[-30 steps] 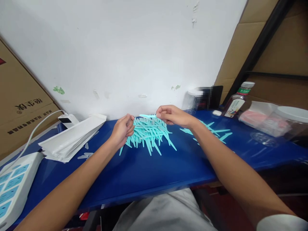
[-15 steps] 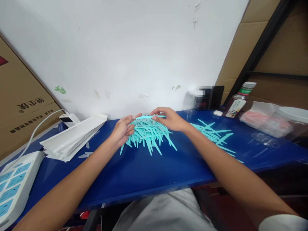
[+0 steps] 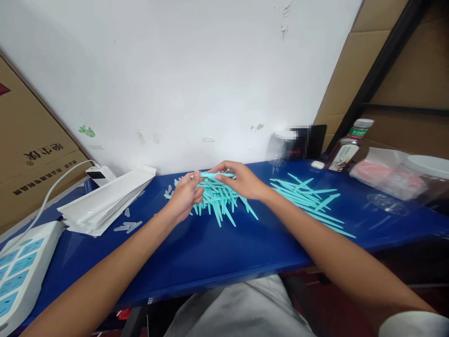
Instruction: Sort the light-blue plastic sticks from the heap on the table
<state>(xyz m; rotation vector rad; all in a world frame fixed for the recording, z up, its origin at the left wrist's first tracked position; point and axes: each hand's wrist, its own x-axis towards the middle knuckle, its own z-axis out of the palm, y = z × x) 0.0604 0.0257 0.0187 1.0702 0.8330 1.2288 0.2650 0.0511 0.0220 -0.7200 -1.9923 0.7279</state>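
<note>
Between my two hands a slim turquoise plastic stick (image 3: pixel 209 175) lies level above a heap of like sticks (image 3: pixel 219 199). My left hand (image 3: pixel 186 193) pinches its left end between thumb and forefinger, the other fingers curled in. The right end is gripped by my right hand (image 3: pixel 240 179), thumb in front and fingers behind. Part of the heap is hidden behind both hands. To the right, beyond my right forearm, a second, flatter group of turquoise sticks (image 3: pixel 308 196) is spread on the blue table (image 3: pixel 210 252).
White paper sleeves (image 3: pixel 108 199) and small translucent strips (image 3: pixel 128 227) lie at left, near a power strip (image 3: pixel 28 276). Along the right stand a clear jar (image 3: pixel 278 147), a labelled bottle (image 3: pixel 347 150) and a plastic tub (image 3: pixel 424 175). A white wall (image 3: pixel 192 84) closes off the back.
My left hand has shifted right and slightly down, uncovering the heap's left side. My right hand has moved a little left and down. The stick remains held between them.
</note>
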